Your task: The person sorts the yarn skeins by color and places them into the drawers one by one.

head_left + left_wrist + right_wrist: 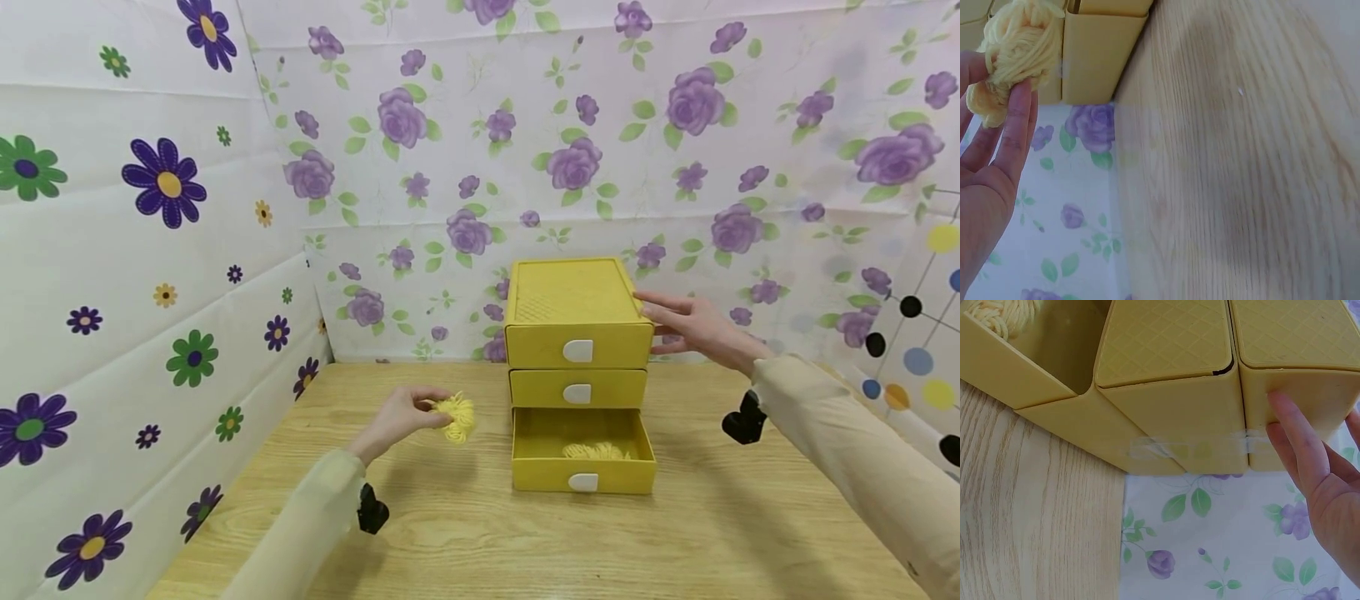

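Observation:
My left hand [399, 421] pinches a small bundle of yellow yarn [457, 417] between thumb and fingers, held above the table just left of the drawers. In the left wrist view the yarn [1022, 47] shows as looped strands with the fingertips pressed into it. A yellow three-drawer cabinet [573, 292] stands at centre right, its bottom drawer [543, 473] pulled out. Inside that drawer lies another bundle of yellow yarn [596, 451]. With fingers extended, my right hand [693, 325] rests against the cabinet's upper right side; the right wrist view shows fingertips [1282, 403] on that wall.
The cabinet's top drawer [540, 348] and middle drawer [540, 388] are closed, each with a white pull tab. Clear tape [1191, 447] runs along its side. Behind the wooden table [450, 533] hangs a floral cloth [420, 192], and another patterned sheet [97, 250] lines the left.

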A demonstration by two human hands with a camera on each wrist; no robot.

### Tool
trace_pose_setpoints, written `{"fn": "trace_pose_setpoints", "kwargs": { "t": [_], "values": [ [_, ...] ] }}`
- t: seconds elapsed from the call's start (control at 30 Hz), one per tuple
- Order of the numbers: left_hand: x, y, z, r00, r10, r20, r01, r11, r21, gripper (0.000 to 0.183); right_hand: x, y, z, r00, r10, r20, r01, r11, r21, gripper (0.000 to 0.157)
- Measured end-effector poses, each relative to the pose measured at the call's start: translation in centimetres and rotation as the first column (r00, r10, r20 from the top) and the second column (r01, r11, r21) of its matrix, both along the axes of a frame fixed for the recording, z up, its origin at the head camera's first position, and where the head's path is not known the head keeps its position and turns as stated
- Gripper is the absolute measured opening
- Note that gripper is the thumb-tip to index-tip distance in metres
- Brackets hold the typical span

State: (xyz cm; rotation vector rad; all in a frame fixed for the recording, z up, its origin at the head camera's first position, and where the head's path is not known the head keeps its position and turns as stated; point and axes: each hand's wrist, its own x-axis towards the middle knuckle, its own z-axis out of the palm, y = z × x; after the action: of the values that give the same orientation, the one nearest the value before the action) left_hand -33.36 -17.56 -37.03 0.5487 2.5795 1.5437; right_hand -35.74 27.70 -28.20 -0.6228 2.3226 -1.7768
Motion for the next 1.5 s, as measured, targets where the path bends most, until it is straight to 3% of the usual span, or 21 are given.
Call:
{"fn": "trace_pose_setpoints", "kwargs": {
  "t": [0.37,0.73,0.83,0.97,1.07,1.5],
  "values": [
    [-0.4,2.7,0.4,1.000,0.004,0.005,-0.004,1.000,0.016,0.037,0.2,-0.1,0.1,1.000,0.003,-0.002,-0.003,1.000,0.016,0.057],
    [-0.5,5.7,-0.1,0.999,-0.034,0.014,0.031,0.984,0.178,0.035,0.2,-0.1,0.1,1.000,0.005,-0.007,-0.005,1.000,0.026,0.057],
    [0.4,6.6,0.5,0.998,-0.069,0.005,0.066,0.978,0.199,0.032,0.2,0.0,0.1,1.000,0.007,-0.005,-0.007,1.000,0.023,0.057],
    [0.6,7.7,-0.1,0.997,-0.079,-0.004,0.078,0.977,0.200,0.031,0.2,-0.1,0.0,1.000,-0.008,0.000,0.008,1.000,0.010,0.056],
    [0.1,8.3,-1.1,0.998,-0.061,0.007,0.058,0.977,0.207,0.032,0.1,-0.1,0.0,1.000,-0.007,-0.001,0.007,1.000,0.008,0.056],
    [0.4,10.4,-1.0,0.994,-0.106,0.024,0.100,0.978,0.185,0.028,0.1,-0.1,0.0,1.000,0.001,0.004,-0.001,1.000,-0.005,0.056]
  ]
}}
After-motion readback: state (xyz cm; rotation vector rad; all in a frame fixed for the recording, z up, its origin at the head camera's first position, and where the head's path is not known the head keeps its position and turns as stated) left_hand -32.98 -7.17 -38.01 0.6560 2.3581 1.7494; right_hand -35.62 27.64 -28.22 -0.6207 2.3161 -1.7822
